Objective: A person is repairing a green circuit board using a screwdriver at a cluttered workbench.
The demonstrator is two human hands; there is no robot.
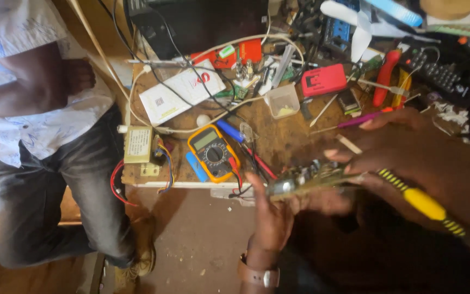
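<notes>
green circuit board held in left hand fingers; right hand fingers grip yellow screwdriver

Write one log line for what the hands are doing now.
left hand: holds circuit board | right hand: holds yellow screwdriver at board | multimeter on bench

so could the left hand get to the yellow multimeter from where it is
Probably not right away. The left hand is busy holding the circuit board by its edge. The yellow multimeter lies close by on the bench with nothing over it but its leads, so once freed the way looks open.
</notes>
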